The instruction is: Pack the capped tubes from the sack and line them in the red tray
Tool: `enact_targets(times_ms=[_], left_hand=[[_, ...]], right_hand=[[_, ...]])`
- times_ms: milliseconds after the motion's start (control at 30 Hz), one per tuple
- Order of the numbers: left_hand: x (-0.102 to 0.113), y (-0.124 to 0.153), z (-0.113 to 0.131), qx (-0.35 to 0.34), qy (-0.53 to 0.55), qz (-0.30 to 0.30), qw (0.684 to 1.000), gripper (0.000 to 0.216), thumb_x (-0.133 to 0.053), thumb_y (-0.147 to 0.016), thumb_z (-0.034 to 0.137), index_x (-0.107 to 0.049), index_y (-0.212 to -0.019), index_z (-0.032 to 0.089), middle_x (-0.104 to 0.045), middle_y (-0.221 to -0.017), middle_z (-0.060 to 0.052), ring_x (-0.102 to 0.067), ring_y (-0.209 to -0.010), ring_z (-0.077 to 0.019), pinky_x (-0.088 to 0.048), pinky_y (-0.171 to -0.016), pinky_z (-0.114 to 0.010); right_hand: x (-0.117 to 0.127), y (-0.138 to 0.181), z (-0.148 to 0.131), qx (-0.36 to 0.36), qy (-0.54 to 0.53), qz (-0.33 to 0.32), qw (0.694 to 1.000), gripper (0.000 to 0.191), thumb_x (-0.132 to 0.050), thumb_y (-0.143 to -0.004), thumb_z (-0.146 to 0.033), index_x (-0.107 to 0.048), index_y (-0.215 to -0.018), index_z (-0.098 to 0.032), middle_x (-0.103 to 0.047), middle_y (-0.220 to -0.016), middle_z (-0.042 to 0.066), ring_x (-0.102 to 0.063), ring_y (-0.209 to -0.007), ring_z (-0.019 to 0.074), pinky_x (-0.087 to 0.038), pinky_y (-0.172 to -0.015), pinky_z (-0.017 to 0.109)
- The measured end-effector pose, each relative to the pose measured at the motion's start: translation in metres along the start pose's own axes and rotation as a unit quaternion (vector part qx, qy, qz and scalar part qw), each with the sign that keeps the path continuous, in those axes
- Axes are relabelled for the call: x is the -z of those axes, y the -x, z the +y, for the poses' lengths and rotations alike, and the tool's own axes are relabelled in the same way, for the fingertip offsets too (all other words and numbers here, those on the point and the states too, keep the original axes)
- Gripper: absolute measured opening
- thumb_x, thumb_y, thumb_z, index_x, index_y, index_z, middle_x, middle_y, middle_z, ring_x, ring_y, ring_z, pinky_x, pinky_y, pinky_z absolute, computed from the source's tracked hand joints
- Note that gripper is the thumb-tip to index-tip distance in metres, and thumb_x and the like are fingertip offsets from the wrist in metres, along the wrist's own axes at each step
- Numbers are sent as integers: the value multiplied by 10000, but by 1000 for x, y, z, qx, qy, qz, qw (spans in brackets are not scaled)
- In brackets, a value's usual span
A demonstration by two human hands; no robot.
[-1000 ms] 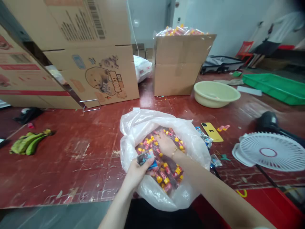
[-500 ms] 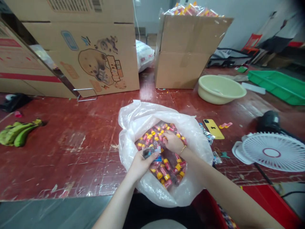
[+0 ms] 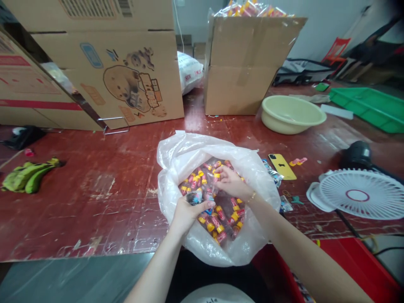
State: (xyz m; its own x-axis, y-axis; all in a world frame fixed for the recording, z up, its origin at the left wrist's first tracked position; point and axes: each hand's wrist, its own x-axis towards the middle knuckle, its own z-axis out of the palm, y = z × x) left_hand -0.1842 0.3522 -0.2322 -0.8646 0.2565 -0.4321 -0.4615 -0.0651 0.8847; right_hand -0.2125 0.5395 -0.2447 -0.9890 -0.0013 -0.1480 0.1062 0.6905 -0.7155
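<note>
A white plastic bag [image 3: 173, 162] stands with its mouth spread wide, full of small pink bottles with yellow caps [image 3: 220, 213]. Over the left part of the opening, my left hand [image 3: 186, 213] is closed on a shiny dark-and-blue packet [image 3: 195, 197], thumb on top. My right hand [image 3: 232, 183], with a thin bracelet at the wrist, pinches one small pink bottle [image 3: 216, 178] by its yellow-capped end, just above the others. Its fingertips are close to the packet. The lower part of the packet is hidden by my left hand.
Behind the bag stand a printed cardboard box [image 3: 135, 80] and a carton [image 3: 249, 71] topped with bagged bottles. On the right are a cream basin [image 3: 292, 115], a yellow phone [image 3: 282, 166], a white fan [image 3: 356, 195] and a green crate [image 3: 369, 109]. Bananas [image 3: 31, 176] lie left.
My right hand has come up slightly out of the pile, and a bottle now shows in its fingers. My left hand stays at the packet. The view has shifted a little.
</note>
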Motion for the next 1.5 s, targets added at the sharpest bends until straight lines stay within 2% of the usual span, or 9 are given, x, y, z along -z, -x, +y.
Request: enact_targets(times_ms=[167, 300, 433, 633, 733, 900, 1000, 1167, 1500], left_hand=[[-6, -1, 1, -38, -52, -21, 998, 362, -879, -506, 312, -718, -749, 96, -722, -716, -56, -636, -626, -163, -552, -556, -243], [-10, 0, 4, -38, -62, -16, 997, 354, -890, -479, 281, -718, -734, 106, -713, -686, -42, -641, -636, -174, -566, -566, -254], [-13, 2, 0, -17, -15, -31, 999, 350, -885, -509, 294, -712, -750, 108, -705, -682, -41, -653, -627, -174, -574, -562, -257], [-23, 5, -2, 60, 143, -79, 985, 422, -848, -611, 312, -704, -949, 104, -733, -873, -111, -698, -731, -209, -592, -610, -283], [-32, 3, 1, 83, 188, -81, 975, 418, -818, -659, 332, -690, -993, 116, -733, -910, -117, -701, -739, -202, -591, -607, -274], [-42, -1, 5, 77, 200, -78, 974, 382, -754, -734, 377, -691, -983, 93, -732, -884, -132, -702, -758, -202, -586, -645, -269], [-41, 2, 7, 67, 185, -82, 977, 404, -776, -706, 385, -692, -983, 103, -734, -862, -112, -695, -730, -187, -570, -640, -251], [-39, 9, 10, 48, 136, -59, 988, 393, -874, -562, 284, -703, -869, 106, -722, -748, -56, -644, -608, -125, -507, -556, -185], [-45, 10, 8, 38, 150, -59, 986, 453, -878, -552, 288, -701, -940, 138, -735, -815, -51, -668, -685, -143, -523, -637, -213]], right_hand=[[26, 37, -19, 156, -300, 137, 931, 346, -627, -800, -279, -380, -1038, -231, -559, -953, 24, -617, -777, 130, -528, -666, 261], [31, 44, -30, 228, -209, 133, 942, 233, -630, -796, -205, -485, -978, -211, -554, -928, 26, -592, -784, 126, -517, -702, 266], [28, 40, -25, 191, -267, 43, 944, 218, -656, -785, -217, -500, -938, -214, -543, -836, -7, -561, -715, 112, -505, -669, 268], [19, 41, -9, 77, -463, -39, 882, 320, -725, -756, -306, -480, -945, -225, -590, -849, -16, -595, -775, 115, -513, -730, 275], [12, 54, -11, 111, -410, -51, 904, 284, -702, -779, -339, -506, -952, -230, -580, -966, 10, -587, -850, 134, -526, -760, 296], [-5, 75, -19, 82, -322, -38, 943, 760, -836, -565, -220, -366, -1160, -279, -532, -1038, 22, -598, -849, 166, -559, -630, 281], [-12, 76, -18, 87, -276, 30, 957, 662, -757, -614, -175, -348, -1128, -261, -533, -999, 21, -602, -800, 159, -556, -622, 288], [-13, 73, -10, 154, -199, 135, 958, 651, -741, -601, -187, -352, -1120, -242, -502, -1075, 47, -545, -1043, 227, -511, -889, 387], [-12, 76, -7, 153, -208, 133, 957, 654, -732, -610, -192, -324, -1119, -246, -489, -1044, 45, -550, -968, 214, -502, -857, 385]])
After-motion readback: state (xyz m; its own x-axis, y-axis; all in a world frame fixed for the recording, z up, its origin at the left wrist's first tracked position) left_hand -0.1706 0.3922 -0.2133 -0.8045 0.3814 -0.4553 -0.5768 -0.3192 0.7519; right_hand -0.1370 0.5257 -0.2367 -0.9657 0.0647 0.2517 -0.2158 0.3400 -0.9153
